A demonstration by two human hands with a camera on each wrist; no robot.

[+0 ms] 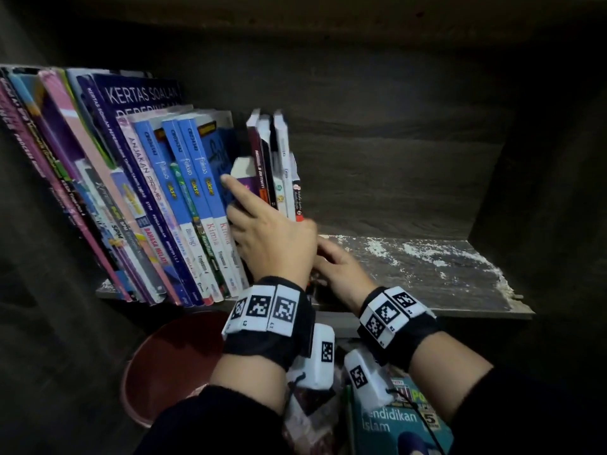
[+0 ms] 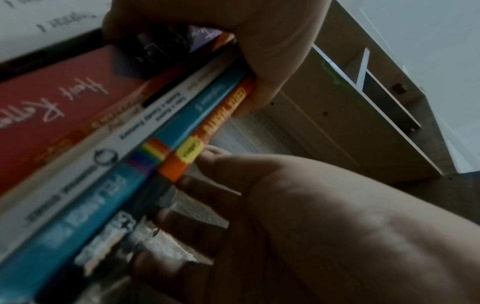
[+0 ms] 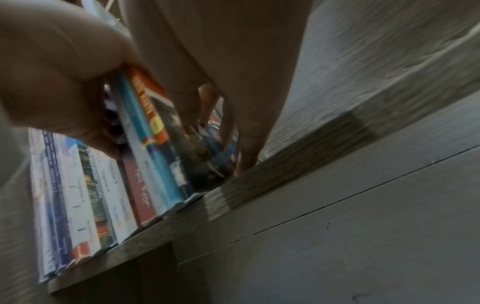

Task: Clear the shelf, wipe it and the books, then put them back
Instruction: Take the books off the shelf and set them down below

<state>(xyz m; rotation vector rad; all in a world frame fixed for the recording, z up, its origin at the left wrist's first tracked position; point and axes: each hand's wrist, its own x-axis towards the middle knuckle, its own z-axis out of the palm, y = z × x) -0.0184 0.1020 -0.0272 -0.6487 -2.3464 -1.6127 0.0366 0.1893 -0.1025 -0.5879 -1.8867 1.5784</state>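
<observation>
A small group of upright books (image 1: 282, 165) stands mid-shelf, with red, white, teal and orange spines (image 2: 155, 127) in the left wrist view. My left hand (image 1: 272, 238) grips this group from the front, index finger stretched up its left side and thumb (image 2: 262, 86) curled on the orange spine. My right hand (image 1: 341, 270) lies behind and to the right of it, fingers (image 3: 249, 144) straight down the outer cover, tips touching the shelf board (image 1: 427, 274). A longer row of textbooks (image 1: 147, 192) leans against the left wall.
The dark wooden shelf is bare to the right of the books and is flecked with white dust (image 1: 420, 254). Below the shelf sit a red bucket (image 1: 170, 362) and a green book (image 1: 394, 425) among other books. The cabinet's side wall (image 1: 525, 192) closes the right.
</observation>
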